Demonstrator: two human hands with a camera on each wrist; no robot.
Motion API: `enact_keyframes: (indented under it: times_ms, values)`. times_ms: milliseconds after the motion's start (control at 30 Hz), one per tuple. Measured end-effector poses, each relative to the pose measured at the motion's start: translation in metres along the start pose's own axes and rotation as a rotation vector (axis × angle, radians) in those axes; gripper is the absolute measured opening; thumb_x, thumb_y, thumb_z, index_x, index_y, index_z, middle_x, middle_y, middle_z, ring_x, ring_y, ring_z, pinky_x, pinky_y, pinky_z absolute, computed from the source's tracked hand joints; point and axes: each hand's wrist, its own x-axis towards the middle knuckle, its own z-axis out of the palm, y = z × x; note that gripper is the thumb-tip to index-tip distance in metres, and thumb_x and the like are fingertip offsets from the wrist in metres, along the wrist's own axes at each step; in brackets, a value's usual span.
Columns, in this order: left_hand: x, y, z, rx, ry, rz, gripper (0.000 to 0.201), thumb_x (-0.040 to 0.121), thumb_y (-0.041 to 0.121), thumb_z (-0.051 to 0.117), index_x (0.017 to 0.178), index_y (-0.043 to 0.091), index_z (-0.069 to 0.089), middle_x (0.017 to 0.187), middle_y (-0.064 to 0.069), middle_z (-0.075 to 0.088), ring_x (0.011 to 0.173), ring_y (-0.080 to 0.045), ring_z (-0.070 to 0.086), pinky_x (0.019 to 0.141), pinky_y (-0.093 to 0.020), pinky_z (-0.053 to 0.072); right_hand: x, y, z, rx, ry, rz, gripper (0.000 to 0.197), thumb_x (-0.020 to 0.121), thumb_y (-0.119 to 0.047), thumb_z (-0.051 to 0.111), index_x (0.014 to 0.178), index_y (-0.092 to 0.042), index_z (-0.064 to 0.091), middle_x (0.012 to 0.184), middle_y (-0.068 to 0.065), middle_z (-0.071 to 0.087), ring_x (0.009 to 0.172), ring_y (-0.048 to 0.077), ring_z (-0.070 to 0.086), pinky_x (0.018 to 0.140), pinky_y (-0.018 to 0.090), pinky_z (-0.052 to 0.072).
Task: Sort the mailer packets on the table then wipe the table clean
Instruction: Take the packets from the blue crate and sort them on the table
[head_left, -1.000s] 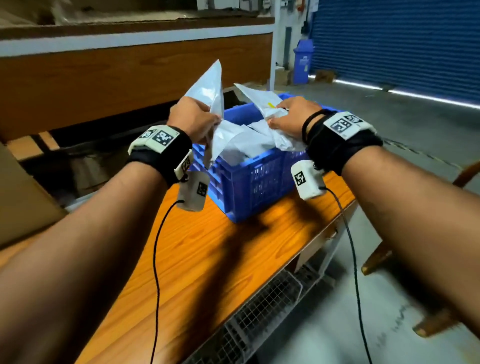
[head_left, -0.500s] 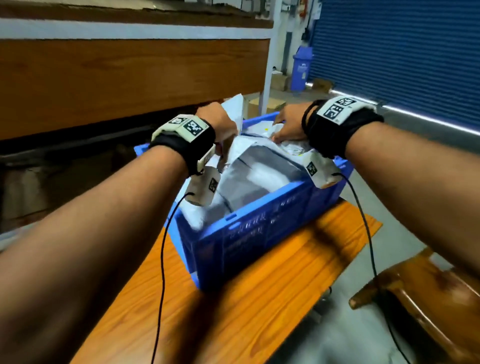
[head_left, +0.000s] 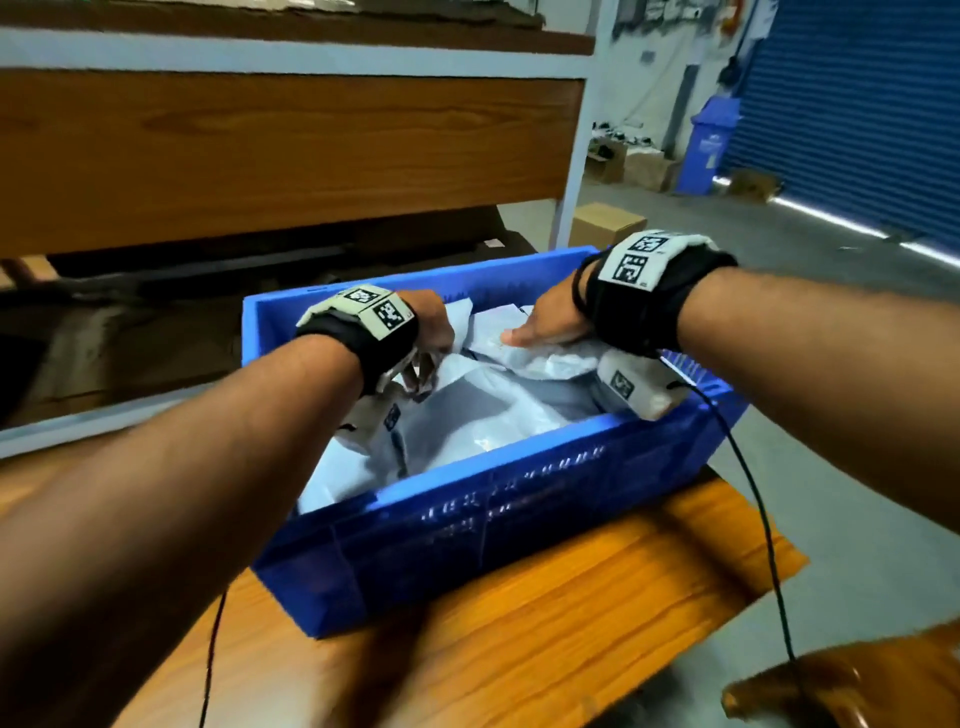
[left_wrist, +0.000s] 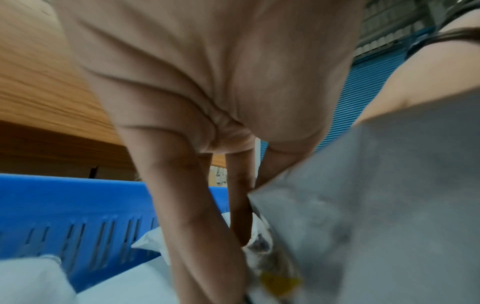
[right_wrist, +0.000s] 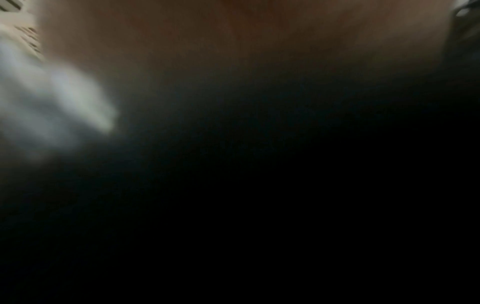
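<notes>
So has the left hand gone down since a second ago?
Yes. The left hand held a packet above the blue crate's rim; now it is down inside, among the mailer packets.

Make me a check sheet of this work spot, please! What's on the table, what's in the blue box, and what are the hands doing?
Surface: wooden table, bare orange top around the crate.
Job's things: white mailer packets piled inside the blue crate; no wiping cloth seen.
Clutter: nothing seen on the table.
Grippers: left hand in the crate, fingers curled down into the packets; right hand lying flat on the packets. The right wrist view is dark.
Cables: black cable hangs from the right wrist over the crate's edge; another hangs below the left arm.
Surroundings: wooden shelf, cardboard box, blue bin, blue shutter.
</notes>
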Motion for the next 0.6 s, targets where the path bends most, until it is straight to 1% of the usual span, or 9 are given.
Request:
enact_keyframes:
  times_ms: [67, 133, 200, 233, 300, 367, 433, 500, 600]
  values:
    - [0.006, 0.0, 0.002, -0.016, -0.04, -0.055, 0.024, 0.089, 0.023, 0.06, 0.086, 0.002, 0.071, 0.099, -0.012, 0.073, 0.07, -0.027, 0.07, 0.078, -0.035, 0.058, 0.001, 0.015, -0.009, 0.041, 0.064, -0.035, 0.059, 0.102, -0.05, 0.024, 0.085, -0.009, 0.061, 0.092, 0.01, 0.057, 0.062, 0.015, 0.049, 0.062, 0.026, 0.039]
    - [0.007, 0.001, 0.005, -0.014, -0.091, -0.082, 0.042, 0.095, 0.039, 0.054, 0.084, 0.002, 0.07, 0.095, -0.011, 0.071, 0.052, -0.025, 0.066, 0.067, -0.037, 0.06, 0.007, 0.036, -0.016, 0.136, 0.068, -0.086, 0.042, 0.103, -0.039, 0.034, 0.112, -0.007, 0.059, 0.103, 0.011, 0.06, 0.076, 0.022, 0.06, 0.063, 0.023, 0.05]
    - [0.007, 0.003, 0.008, 0.006, -0.111, -0.098, 0.053, 0.099, 0.049, 0.041, 0.092, 0.002, 0.067, 0.096, -0.011, 0.068, 0.042, -0.019, 0.061, 0.05, -0.029, 0.055, 0.01, 0.053, -0.018, 0.215, 0.013, -0.154, 0.033, 0.102, -0.019, 0.043, 0.134, -0.017, 0.052, 0.118, 0.008, 0.06, 0.095, 0.027, 0.066, 0.078, 0.038, 0.056]
    - [0.008, 0.003, 0.007, 0.055, -0.101, -0.101, 0.053, 0.099, 0.049, 0.038, 0.099, 0.004, 0.066, 0.1, -0.012, 0.067, 0.046, -0.018, 0.062, 0.046, -0.023, 0.051, 0.012, 0.058, -0.018, 0.205, -0.007, -0.179, 0.039, 0.1, -0.011, 0.046, 0.137, -0.021, 0.05, 0.123, 0.007, 0.059, 0.1, 0.028, 0.066, 0.082, 0.042, 0.056]
    - [0.008, 0.001, 0.004, 0.189, -0.034, -0.076, 0.045, 0.099, 0.043, 0.042, 0.116, 0.009, 0.065, 0.117, -0.011, 0.065, 0.077, -0.024, 0.066, 0.05, -0.016, 0.044, 0.017, 0.062, -0.015, 0.058, -0.011, -0.239, 0.05, 0.095, -0.011, 0.057, 0.141, -0.025, 0.046, 0.132, 0.007, 0.056, 0.106, 0.027, 0.064, 0.086, 0.042, 0.054]
    - [0.012, -0.002, 0.004, 0.236, 0.067, -0.018, 0.041, 0.094, 0.032, 0.055, 0.133, 0.02, 0.056, 0.134, -0.009, 0.055, 0.111, -0.026, 0.058, 0.073, -0.022, 0.045, 0.023, 0.059, -0.008, -0.086, -0.002, -0.293, 0.067, 0.087, -0.028, 0.07, 0.145, -0.031, 0.037, 0.142, 0.004, 0.049, 0.118, 0.024, 0.057, 0.092, 0.032, 0.047]
    - [0.013, -0.004, 0.011, 0.283, 0.07, 0.001, 0.066, 0.085, 0.035, 0.068, 0.144, 0.031, 0.04, 0.144, -0.006, 0.046, 0.127, -0.026, 0.047, 0.097, -0.029, 0.039, 0.029, 0.056, 0.001, -0.109, 0.015, -0.335, 0.08, 0.08, -0.04, 0.075, 0.147, -0.04, 0.032, 0.149, -0.001, 0.04, 0.129, 0.02, 0.047, 0.091, 0.025, 0.036]
    - [0.014, -0.003, 0.02, 0.244, -0.048, -0.026, 0.083, 0.077, 0.04, 0.076, 0.147, 0.03, 0.033, 0.145, -0.003, 0.044, 0.131, -0.023, 0.043, 0.104, -0.03, 0.035, 0.034, 0.05, 0.01, -0.1, 0.006, -0.379, 0.086, 0.076, -0.044, 0.077, 0.147, -0.044, 0.029, 0.152, -0.001, 0.035, 0.134, 0.021, 0.04, 0.095, 0.029, 0.036]
    - [0.017, -0.006, 0.029, 0.211, -0.166, -0.062, 0.057, 0.072, 0.04, 0.08, 0.121, 0.022, 0.057, 0.127, -0.002, 0.06, 0.11, -0.022, 0.056, 0.091, -0.029, 0.042, 0.041, 0.043, 0.018, -0.117, -0.014, -0.39, 0.088, 0.077, -0.046, 0.075, 0.148, -0.044, 0.024, 0.152, 0.003, 0.035, 0.136, 0.025, 0.039, 0.097, 0.031, 0.036]
